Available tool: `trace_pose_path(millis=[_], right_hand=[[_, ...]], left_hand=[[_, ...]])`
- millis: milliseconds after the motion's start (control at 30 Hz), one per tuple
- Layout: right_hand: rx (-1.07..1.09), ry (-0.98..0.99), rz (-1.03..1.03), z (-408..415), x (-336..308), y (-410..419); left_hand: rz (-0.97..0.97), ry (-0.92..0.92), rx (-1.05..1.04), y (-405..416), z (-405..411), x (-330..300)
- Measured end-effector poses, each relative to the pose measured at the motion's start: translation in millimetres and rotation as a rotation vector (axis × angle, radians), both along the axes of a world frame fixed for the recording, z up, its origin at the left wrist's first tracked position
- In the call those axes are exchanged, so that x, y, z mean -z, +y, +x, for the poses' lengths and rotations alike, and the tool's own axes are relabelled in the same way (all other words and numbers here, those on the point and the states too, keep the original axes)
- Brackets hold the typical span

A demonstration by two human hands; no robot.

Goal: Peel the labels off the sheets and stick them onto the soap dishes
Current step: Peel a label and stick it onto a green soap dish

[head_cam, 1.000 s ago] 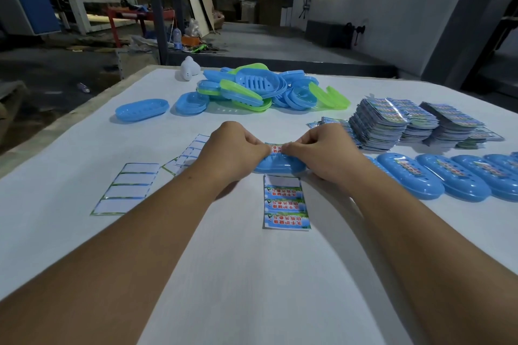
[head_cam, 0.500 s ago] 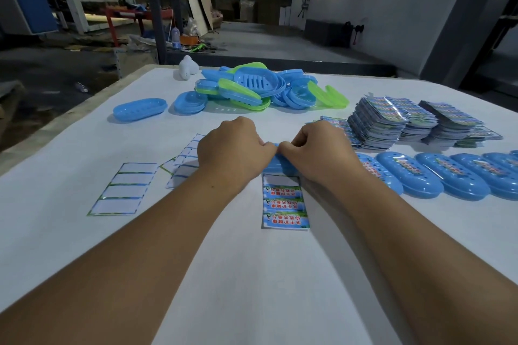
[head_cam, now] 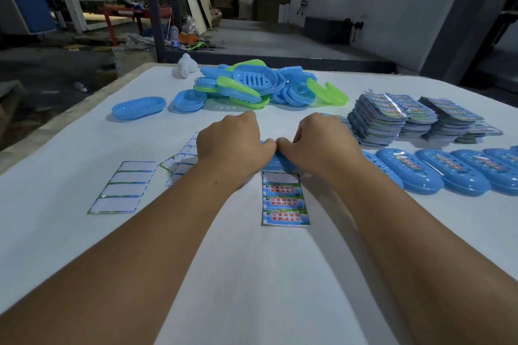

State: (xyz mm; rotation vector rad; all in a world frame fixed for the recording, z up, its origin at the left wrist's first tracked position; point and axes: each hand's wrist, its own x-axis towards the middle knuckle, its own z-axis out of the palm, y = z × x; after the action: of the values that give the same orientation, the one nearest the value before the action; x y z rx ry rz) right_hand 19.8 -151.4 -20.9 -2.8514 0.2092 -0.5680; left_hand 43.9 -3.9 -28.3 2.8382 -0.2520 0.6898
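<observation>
Both hands press down on a blue soap dish [head_cam: 276, 161] at the middle of the white counter [head_cam: 252, 274], the left hand [head_cam: 234, 145] and right hand [head_cam: 319, 145] with fingers curled over it and thumbs meeting. Just in front lies a label sheet [head_cam: 284, 200], top slot bare, three labels left with red Chinese characters, upside down to the camera. Labelled dishes [head_cam: 437, 169] line the right; peeled sheets [head_cam: 123, 187] lie left.
</observation>
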Motion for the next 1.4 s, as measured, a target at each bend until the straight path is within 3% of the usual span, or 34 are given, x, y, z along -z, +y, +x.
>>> trace_pose_path(millis=[200, 300, 400, 600, 833, 1033, 1200, 1400], right_hand=[[0.005, -0.019, 0.036, -5, -2, -4], [-0.155, -0.013, 0.108, -19, -11, -7], [-0.356, 0.121, 0.162, -40, -19, 1], [-0.406, 0.290, -0.007, -58, -21, 22], [-0.320, 0.091, 0.038, -38, -15, 5], [-0.402, 0.158, 0.031, -27, -2, 4], [-0.251, 0.160, -0.085, -21, -2, 7], [-0.122, 0.177, 0.016, -30, -16, -6]], left_hand=[[-0.081, 0.077, -0.001, 2, -2, 2], [-0.155, 0.065, 0.014, 5, -2, 2], [-0.239, 0.043, 0.025, 10, 0, 1], [-0.320, 0.000, 0.032, 13, -2, -1], [-0.337, 0.020, 0.021, 20, -4, -3], [-0.347, 0.029, 0.031, 20, -5, 0], [-0.338, 0.036, 0.044, 20, -5, 2], [-0.336, 0.057, 0.055, 20, -3, 2]])
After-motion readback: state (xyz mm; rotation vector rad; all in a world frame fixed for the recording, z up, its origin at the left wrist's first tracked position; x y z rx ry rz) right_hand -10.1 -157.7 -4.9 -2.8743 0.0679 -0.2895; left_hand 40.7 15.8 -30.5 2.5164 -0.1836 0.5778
